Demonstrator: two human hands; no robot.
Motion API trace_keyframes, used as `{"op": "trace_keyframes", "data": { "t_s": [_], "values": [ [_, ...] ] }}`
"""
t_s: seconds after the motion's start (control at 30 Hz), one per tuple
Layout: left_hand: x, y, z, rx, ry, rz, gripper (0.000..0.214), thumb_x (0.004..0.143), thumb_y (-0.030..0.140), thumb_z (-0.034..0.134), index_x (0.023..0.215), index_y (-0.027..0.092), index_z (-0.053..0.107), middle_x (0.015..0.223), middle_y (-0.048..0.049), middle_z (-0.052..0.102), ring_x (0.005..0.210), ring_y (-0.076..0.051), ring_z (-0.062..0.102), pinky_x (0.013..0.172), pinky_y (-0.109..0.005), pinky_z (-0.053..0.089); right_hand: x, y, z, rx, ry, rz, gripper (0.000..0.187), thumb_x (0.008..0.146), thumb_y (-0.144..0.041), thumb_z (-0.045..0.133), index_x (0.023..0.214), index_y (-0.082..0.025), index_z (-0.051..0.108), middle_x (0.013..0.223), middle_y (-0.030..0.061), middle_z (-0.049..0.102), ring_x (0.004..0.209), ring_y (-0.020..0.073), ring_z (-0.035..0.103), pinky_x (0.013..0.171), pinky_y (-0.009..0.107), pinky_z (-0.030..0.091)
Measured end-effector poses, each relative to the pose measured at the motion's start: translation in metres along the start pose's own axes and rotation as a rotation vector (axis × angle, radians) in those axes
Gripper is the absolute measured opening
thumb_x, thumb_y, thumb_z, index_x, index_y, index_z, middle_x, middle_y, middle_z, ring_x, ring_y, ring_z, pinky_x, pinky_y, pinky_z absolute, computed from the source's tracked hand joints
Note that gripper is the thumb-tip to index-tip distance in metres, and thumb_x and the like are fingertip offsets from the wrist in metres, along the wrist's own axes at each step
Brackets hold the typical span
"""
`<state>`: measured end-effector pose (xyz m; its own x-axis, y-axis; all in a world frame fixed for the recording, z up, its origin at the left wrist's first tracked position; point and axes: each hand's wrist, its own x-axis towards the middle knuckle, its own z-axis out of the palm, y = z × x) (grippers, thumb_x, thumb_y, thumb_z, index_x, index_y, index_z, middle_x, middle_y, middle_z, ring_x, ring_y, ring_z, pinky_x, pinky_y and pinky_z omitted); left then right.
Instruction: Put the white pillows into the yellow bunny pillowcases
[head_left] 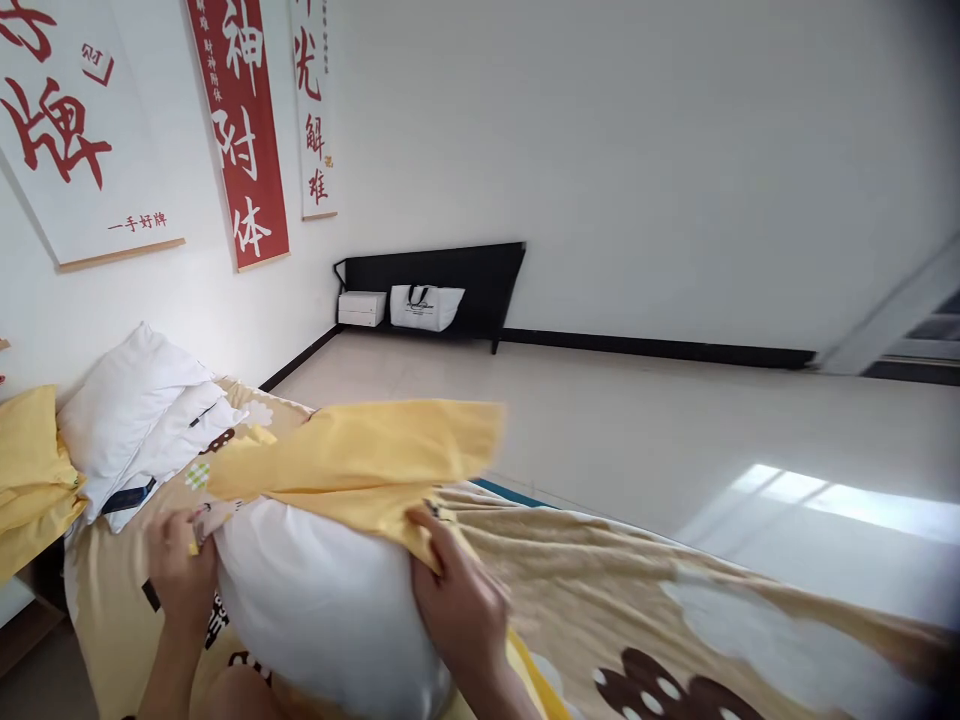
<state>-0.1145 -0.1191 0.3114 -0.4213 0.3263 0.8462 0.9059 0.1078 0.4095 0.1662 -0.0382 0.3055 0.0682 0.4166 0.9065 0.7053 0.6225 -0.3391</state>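
A plump white pillow (pixel 322 605) lies on the bed in front of me, between my two hands. The yellow pillowcase (pixel 375 455) drapes over its far end, with a loose flap stretching out to the right. At the pillow's left corner, my left hand (pixel 180 565) is closed on the edge of the pillowcase. My right hand (pixel 461 590) is closed on the pillowcase at the right side, its thumb over the yellow cloth. Both hands are slightly blurred, and how far the pillow sits inside the case is hidden.
White pillows (pixel 139 400) are stacked at the bed's far left, with a dark phone-like object (pixel 129 497) beside them. More yellow cloth (pixel 34 470) is at the left edge. A patterned tan blanket (pixel 600 590) covers the bed. By the wall, a black rack (pixel 480 285) holds a white bag (pixel 427 308).
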Motion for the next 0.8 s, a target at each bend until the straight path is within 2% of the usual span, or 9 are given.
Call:
{"op": "trace_keyframes", "data": {
  "t_s": [0.07,0.13,0.27,0.33,0.37,0.47,0.53,0.67,0.8],
  "values": [
    [-0.017,-0.001,0.02,-0.035,-0.099,0.115,0.011,0.085,0.024,0.053,0.075,0.02,0.056,0.065,0.0028,0.053,0.058,-0.011,0.052,0.057,-0.022,0.043,0.0,0.018,0.0,-0.005,-0.155,-0.149,0.035,0.081,-0.007,0.04,0.097,-0.023,0.067,0.069,-0.0013,0.072,0.048,0.0133,0.062,0.042,0.023,0.042],
    [-0.024,0.007,0.029,-0.08,-0.064,0.124,0.01,0.085,0.019,0.051,0.076,0.02,0.055,0.06,0.0056,0.049,0.05,-0.009,0.047,0.051,-0.019,0.039,0.007,0.028,-0.01,0.008,-0.159,-0.249,0.035,0.082,-0.007,0.041,0.099,-0.024,0.066,0.072,-0.0009,0.073,0.054,0.0138,0.066,0.049,0.023,0.047],
    [-0.012,0.044,0.011,-0.213,0.166,0.048,0.007,0.08,0.018,0.058,0.076,0.02,0.054,0.058,0.0077,0.045,0.048,-0.007,0.042,0.047,-0.017,0.035,0.031,0.02,-0.041,-0.069,0.12,-0.237,0.038,0.078,-0.003,0.056,0.107,-0.025,0.067,0.065,-0.0018,0.065,0.059,0.014,0.062,0.066,0.026,0.05],
    [-0.006,0.059,-0.001,-0.219,0.174,-0.019,0.014,0.08,0.018,0.061,0.07,0.02,0.051,0.056,0.0085,0.042,0.048,-0.006,0.038,0.045,-0.016,0.03,0.041,0.011,-0.047,-0.156,0.241,-0.167,0.041,0.076,-0.002,0.059,0.109,-0.025,0.067,0.065,-0.0017,0.059,0.056,0.0131,0.057,0.064,0.027,0.048],
    [-0.006,0.064,-0.004,-0.201,0.124,-0.038,0.019,0.081,0.02,0.061,0.067,0.02,0.048,0.055,0.0087,0.04,0.048,-0.005,0.036,0.046,-0.016,0.029,0.044,0.008,-0.046,-0.173,0.248,-0.165,0.042,0.076,-0.002,0.057,0.11,-0.025,0.067,0.066,-0.0013,0.058,0.057,0.0127,0.056,0.063,0.026,0.047],
    [-0.011,0.068,-0.002,-0.165,-0.123,0.009,0.034,0.083,0.023,0.058,0.057,0.02,0.036,0.051,0.0092,0.029,0.047,-0.005,0.028,0.048,-0.015,0.029,0.053,0.005,-0.037,-0.119,0.105,-0.295,0.043,0.075,0.002,0.047,0.104,-0.024,0.066,0.066,-0.0018,0.058,0.058,0.0115,0.056,0.06,0.024,0.045],
    [-0.016,0.068,0.005,-0.177,-0.224,0.054,0.037,0.082,0.024,0.057,0.057,0.02,0.031,0.051,0.009,0.026,0.047,-0.006,0.027,0.048,-0.016,0.029,0.058,0.006,-0.033,-0.116,0.034,-0.366,0.041,0.072,0.003,0.044,0.096,-0.023,0.066,0.063,-0.0024,0.056,0.058,0.0114,0.054,0.058,0.023,0.044],
    [-0.02,0.086,0.017,-0.164,-0.146,0.113,0.026,0.078,0.016,0.056,0.062,0.021,0.037,0.052,0.0092,0.034,0.047,-0.006,0.032,0.05,-0.017,0.03,0.06,-0.003,-0.037,-0.138,0.036,-0.334,0.033,0.071,0.001,0.044,0.085,-0.022,0.064,0.059,-0.0031,0.05,0.056,0.0111,0.051,0.055,0.023,0.04],
    [-0.025,0.111,0.022,-0.229,-0.134,0.308,0.027,0.078,0.005,0.046,0.061,0.022,0.036,0.049,0.0079,0.037,0.043,-0.008,0.037,0.049,-0.022,0.029,0.044,-0.008,-0.039,-0.035,-0.21,-0.358,0.025,0.078,-0.004,0.043,0.062,-0.022,0.05,0.053,-0.0031,0.049,0.049,0.0097,0.048,0.05,0.023,0.037]
  ]
}}
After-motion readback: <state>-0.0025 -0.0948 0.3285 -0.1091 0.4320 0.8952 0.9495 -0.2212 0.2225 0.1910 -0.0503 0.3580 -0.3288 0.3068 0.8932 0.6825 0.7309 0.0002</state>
